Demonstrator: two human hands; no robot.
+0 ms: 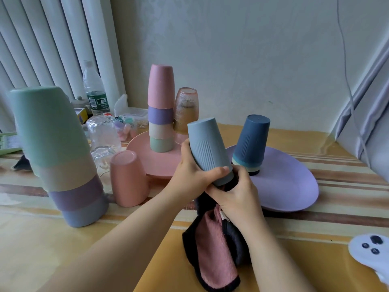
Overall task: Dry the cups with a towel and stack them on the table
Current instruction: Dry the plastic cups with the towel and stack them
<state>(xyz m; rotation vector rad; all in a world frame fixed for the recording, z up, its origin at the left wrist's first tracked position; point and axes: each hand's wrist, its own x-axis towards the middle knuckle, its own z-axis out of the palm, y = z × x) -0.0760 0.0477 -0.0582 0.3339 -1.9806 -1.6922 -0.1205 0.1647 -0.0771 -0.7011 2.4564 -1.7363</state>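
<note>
Held tilted above the table point(63, 245), the grey cup point(208, 150) looks light, stiff, maybe slick, so the left hand point(189, 171) grips its ribbed wall while the right hand point(237, 197) pinches the soft towel point(212, 249) into its mouth.

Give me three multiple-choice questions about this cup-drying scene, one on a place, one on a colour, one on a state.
1. Where does the dark blue cup stack stand?
A. on the lilac plate
B. on the pink plate
C. on the bare table

2. What colour is the top cup of the tall stack on the pink plate?
A. green
B. pink
C. purple

3. How is the grey-blue ribbed cup held?
A. standing on the table
B. upright, mouth up
C. mouth down, tilted

Answers: 1 A, the stack sits on lilac. 2 B, the pink cup tops it. 3 C, the left hand grips it while the right hand works the towel into its mouth.
</note>
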